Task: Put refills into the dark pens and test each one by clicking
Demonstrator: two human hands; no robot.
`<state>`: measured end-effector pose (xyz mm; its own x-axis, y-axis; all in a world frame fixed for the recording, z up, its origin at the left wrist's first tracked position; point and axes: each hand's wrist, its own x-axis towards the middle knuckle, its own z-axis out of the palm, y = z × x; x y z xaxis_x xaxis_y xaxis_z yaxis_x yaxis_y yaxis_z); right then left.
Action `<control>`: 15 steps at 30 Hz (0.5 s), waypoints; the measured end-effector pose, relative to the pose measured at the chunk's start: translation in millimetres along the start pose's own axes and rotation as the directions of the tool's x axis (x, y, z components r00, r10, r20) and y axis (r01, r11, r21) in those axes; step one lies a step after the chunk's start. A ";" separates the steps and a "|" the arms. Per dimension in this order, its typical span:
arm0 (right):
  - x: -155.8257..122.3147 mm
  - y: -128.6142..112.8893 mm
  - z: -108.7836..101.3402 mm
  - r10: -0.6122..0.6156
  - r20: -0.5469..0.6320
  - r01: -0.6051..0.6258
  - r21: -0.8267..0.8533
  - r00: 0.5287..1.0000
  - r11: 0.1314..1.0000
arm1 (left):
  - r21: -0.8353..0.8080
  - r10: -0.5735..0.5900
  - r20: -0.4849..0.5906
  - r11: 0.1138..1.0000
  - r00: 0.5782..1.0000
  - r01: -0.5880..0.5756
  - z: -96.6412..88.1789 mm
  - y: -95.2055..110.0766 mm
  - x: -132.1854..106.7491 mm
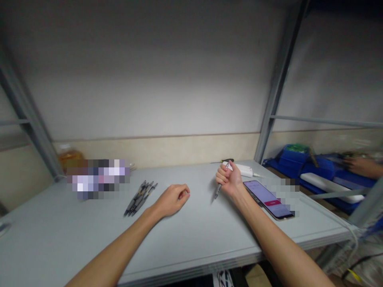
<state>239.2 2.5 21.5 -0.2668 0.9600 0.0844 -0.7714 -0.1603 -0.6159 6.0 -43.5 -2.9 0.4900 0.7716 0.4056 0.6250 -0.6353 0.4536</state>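
Observation:
My right hand (229,179) is closed in a fist around a pen (218,192), held at a slant just over the table with its lower end pointing down. The thumb of that hand lies at the pen's upper end. My left hand (173,199) rests on the table with its fingers curled in towards the thumb, and no object shows in it. Left of it lies a small pile of grey and black pens (140,199), side by side. A phone (267,201) with its screen lit lies by my right forearm.
Behind my right hand are a white power strip (243,170) and a screwdriver (229,160). A blurred-out item (100,177) and a bottle of amber liquid (70,157) stand at the back left. Beyond the right frame post are blue bins (295,159) and another person's hand (363,166).

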 end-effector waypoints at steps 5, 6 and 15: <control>2.7 -0.1 -6.9 0.039 0.123 -0.047 0.061 0.992 0.997 | 0.033 -0.012 0.045 0.999 0.999 0.011 0.8 -1.0 0.7; 3.4 -0.1 -8.2 0.042 0.142 -0.053 0.072 0.989 0.996 | 0.035 -0.013 0.051 0.999 0.999 0.011 1.0 -1.1 0.7; 3.9 0.5 -9.8 0.038 0.150 -0.051 0.081 0.988 0.995 | 0.058 -0.016 0.073 0.998 0.997 0.012 0.9 -1.8 0.6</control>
<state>243.4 8.4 13.9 -0.3801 0.9077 0.1777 -0.8009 -0.2270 -0.5541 5.7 -41.9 -4.2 0.5231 0.7818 0.3395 0.6650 -0.6235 0.4111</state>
